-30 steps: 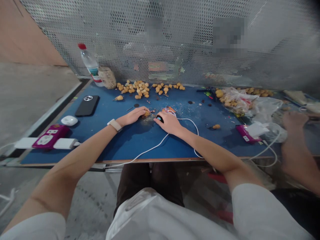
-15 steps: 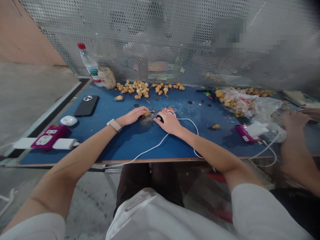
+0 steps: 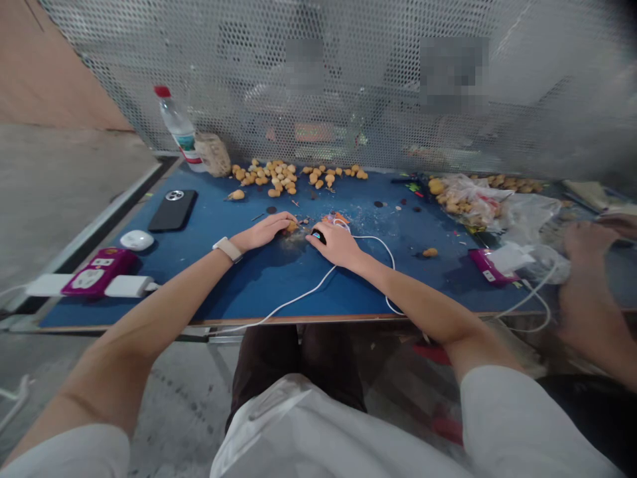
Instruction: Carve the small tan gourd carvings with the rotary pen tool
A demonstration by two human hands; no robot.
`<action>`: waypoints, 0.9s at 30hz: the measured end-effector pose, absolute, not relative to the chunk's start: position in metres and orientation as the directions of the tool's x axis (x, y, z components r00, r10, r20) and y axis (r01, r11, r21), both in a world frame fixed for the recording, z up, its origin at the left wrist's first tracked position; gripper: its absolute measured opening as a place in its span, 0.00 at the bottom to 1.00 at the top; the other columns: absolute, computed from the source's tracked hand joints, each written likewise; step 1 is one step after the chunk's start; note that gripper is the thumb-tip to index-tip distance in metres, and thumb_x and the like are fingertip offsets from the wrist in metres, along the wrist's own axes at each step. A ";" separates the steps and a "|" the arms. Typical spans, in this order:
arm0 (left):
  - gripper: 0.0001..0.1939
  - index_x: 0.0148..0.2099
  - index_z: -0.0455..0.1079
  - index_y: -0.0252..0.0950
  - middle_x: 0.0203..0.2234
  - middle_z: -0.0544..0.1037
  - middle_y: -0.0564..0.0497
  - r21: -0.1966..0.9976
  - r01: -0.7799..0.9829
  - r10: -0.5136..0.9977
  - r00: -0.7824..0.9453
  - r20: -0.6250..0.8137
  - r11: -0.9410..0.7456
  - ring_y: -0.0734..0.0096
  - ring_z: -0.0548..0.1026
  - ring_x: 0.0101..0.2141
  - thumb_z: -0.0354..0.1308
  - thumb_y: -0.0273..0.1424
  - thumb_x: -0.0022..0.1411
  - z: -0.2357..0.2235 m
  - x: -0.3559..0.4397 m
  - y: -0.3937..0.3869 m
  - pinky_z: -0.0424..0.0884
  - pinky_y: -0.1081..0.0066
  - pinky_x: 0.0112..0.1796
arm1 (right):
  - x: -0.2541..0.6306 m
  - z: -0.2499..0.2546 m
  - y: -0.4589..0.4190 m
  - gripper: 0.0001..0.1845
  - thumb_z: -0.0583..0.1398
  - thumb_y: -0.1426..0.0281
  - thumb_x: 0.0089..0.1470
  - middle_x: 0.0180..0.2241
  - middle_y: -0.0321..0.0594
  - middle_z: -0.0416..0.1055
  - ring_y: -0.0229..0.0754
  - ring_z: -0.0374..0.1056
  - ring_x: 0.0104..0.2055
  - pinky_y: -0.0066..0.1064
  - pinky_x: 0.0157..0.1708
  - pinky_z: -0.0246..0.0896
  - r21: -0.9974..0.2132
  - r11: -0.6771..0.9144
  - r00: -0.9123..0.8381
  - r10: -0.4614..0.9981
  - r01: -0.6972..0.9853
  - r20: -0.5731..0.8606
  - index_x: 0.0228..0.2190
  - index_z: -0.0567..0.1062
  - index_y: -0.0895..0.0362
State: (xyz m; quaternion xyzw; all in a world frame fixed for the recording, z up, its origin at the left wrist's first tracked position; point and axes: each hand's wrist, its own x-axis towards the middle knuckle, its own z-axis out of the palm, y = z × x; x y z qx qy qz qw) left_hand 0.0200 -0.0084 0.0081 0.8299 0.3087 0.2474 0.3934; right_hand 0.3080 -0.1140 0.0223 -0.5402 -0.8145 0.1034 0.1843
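Note:
On the blue table (image 3: 239,282), my left hand (image 3: 265,230) is closed on a small tan gourd (image 3: 292,226), which it presses to the tabletop; the fingers partly cover it. Fine dust lies around the gourd. My right hand (image 3: 338,244) is wrapped round a small dark device (image 3: 317,235) with a lit blue spot. Most of this device is hidden by the fingers, so its exact kind does not show. An orange object (image 3: 338,218) lies just behind my right hand. A white cable (image 3: 304,294) runs beneath that hand.
Several small gourds (image 3: 281,176) line the perforated metal screen (image 3: 239,86). To the left are a bottle (image 3: 182,129), a jar (image 3: 213,154), a phone (image 3: 173,210) and a purple power strip (image 3: 102,269). Plastic bags (image 3: 530,212) and another person's arm (image 3: 590,285) are at right.
My hands, the gourd and the dark device stay almost in the same place. Only the other person's arm at the right has shifted slightly.

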 end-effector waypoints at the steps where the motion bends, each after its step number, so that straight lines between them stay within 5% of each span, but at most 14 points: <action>1: 0.24 0.57 0.80 0.38 0.40 0.82 0.49 0.807 0.318 0.708 0.686 0.166 -0.497 0.56 0.77 0.43 0.55 0.52 0.85 0.008 0.020 -0.009 0.81 0.58 0.54 | 0.308 0.021 -0.114 0.17 0.63 0.57 0.91 0.64 0.56 0.91 0.62 0.86 0.65 0.50 0.68 0.75 -0.370 0.398 -0.349 0.917 0.840 0.194 0.60 0.86 0.54; 17: 0.24 0.57 0.83 0.38 0.42 0.85 0.48 0.814 0.311 0.714 0.679 0.171 -0.490 0.56 0.79 0.44 0.56 0.51 0.84 0.006 0.020 -0.006 0.82 0.58 0.54 | 0.312 0.017 -0.109 0.21 0.59 0.51 0.92 0.61 0.54 0.91 0.61 0.85 0.64 0.48 0.66 0.74 -0.439 0.380 -0.319 0.925 0.814 0.208 0.58 0.86 0.52; 27: 0.27 0.58 0.84 0.37 0.45 0.87 0.44 0.940 0.166 0.809 0.566 0.158 -0.299 0.57 0.79 0.42 0.66 0.55 0.75 0.001 0.019 -0.005 0.80 0.57 0.51 | 0.312 0.019 -0.111 0.16 0.62 0.56 0.91 0.62 0.54 0.92 0.63 0.86 0.65 0.49 0.66 0.75 -0.398 0.371 -0.322 0.928 0.839 0.186 0.58 0.86 0.53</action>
